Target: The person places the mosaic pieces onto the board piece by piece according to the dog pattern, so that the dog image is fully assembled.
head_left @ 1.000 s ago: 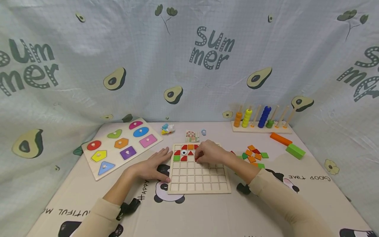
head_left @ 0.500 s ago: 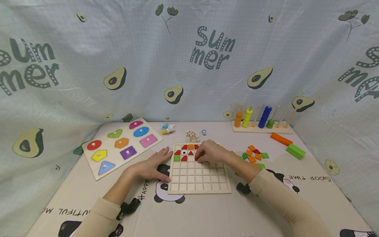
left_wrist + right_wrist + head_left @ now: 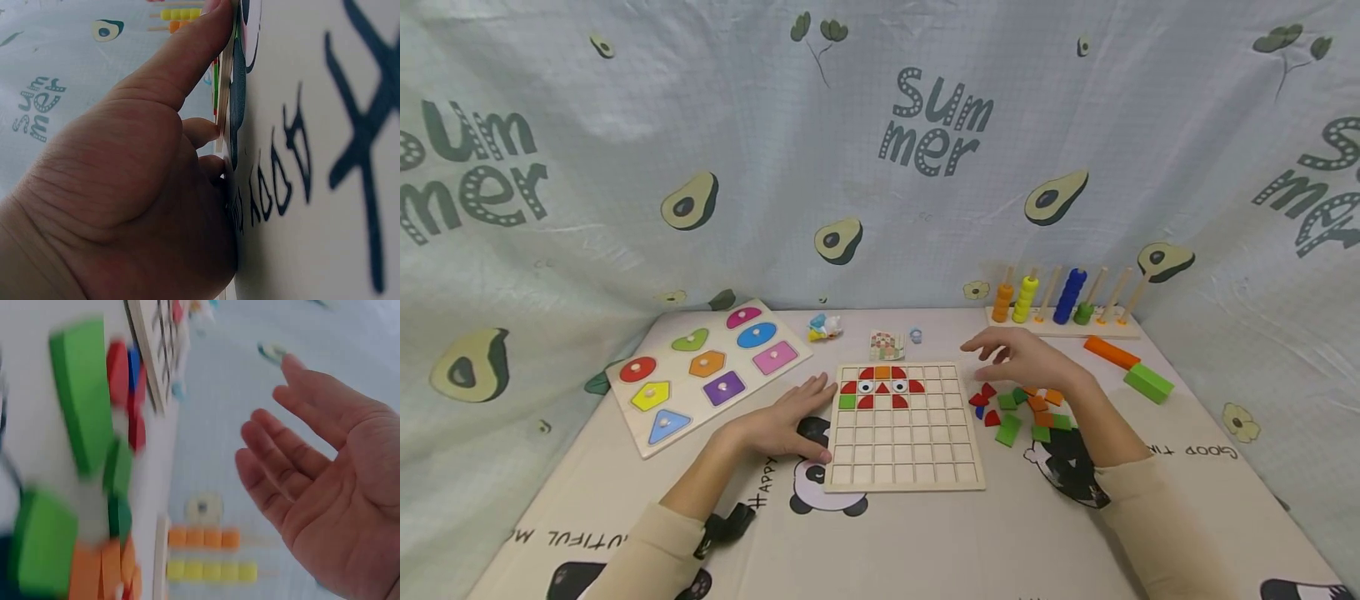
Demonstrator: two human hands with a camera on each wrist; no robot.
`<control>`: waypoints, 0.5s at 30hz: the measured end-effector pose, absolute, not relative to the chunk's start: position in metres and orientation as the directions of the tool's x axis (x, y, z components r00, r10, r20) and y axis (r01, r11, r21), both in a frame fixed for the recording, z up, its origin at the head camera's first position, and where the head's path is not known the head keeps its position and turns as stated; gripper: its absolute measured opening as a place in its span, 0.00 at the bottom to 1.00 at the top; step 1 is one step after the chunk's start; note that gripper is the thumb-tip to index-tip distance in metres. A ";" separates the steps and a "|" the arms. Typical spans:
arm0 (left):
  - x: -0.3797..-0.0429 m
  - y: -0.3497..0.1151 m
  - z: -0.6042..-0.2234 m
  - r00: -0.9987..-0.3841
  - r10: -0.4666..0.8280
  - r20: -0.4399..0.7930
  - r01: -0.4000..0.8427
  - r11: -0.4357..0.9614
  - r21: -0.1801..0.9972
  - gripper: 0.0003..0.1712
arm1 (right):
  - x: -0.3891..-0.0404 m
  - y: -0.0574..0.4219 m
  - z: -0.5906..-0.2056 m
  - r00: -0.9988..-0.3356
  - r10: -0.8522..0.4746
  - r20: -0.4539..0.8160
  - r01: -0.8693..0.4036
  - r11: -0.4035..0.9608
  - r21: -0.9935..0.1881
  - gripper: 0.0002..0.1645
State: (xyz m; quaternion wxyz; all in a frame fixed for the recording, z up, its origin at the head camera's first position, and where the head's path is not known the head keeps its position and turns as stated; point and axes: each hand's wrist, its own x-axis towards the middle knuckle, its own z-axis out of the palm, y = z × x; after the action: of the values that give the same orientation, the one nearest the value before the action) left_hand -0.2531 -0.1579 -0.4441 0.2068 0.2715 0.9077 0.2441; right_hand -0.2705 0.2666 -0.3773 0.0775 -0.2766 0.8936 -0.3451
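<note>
A wooden grid board [image 3: 902, 457] lies flat, its upper left cells filled with red pieces, an orange square [image 3: 882, 372], a green square [image 3: 847, 402] and two eye pieces. My left hand [image 3: 782, 423] rests beside it with fingers spread, thumb and fingertips touching its left edge. Off the board's upper right corner, my right hand [image 3: 1026, 358] hovers with loosely bent fingers. The right wrist view shows that palm [image 3: 350, 487] holding nothing. Below it lie loose green pieces [image 3: 1009, 429], red pieces [image 3: 992, 417] and orange pieces [image 3: 1038, 403]; the forearm may hide some.
A shape-knob puzzle [image 3: 707, 362] lies at the left. Behind the grid board are a picture card [image 3: 887, 344], a small toy figure [image 3: 825, 327] and a tiny blue item [image 3: 916, 335]. A bead-peg rack [image 3: 1063, 328] and orange and green blocks [image 3: 1148, 383] stand back right.
My right hand has let go of a red piece on the board and moved right, over the loose pieces. A second eye and more red pieces now show. The left hand has stayed put.
</note>
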 end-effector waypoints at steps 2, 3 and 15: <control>-0.253 -0.158 -0.444 -0.767 0.594 -0.245 0.393 0.735 0.553 0.65 | -0.272 0.284 -0.378 -0.860 -0.510 0.034 -0.409 0.647 -0.643 0.25; -0.253 -0.158 -0.444 -0.767 0.593 -0.246 0.394 0.737 0.550 0.65 | -0.273 0.293 -0.379 -0.870 -0.492 0.025 -0.394 0.664 -0.635 0.25; -0.253 -0.157 -0.444 -0.764 0.599 -0.241 0.400 0.732 0.552 0.65 | -0.272 0.379 -0.396 -0.916 -0.307 -0.258 -0.112 0.815 -0.569 0.16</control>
State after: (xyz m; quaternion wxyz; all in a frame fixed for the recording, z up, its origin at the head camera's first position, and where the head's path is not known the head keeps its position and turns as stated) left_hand -0.2534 -0.1574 -0.4441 0.2060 0.2751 0.9074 0.2419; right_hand -0.2720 0.3792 -0.3956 0.1716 -0.1118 0.9369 -0.2831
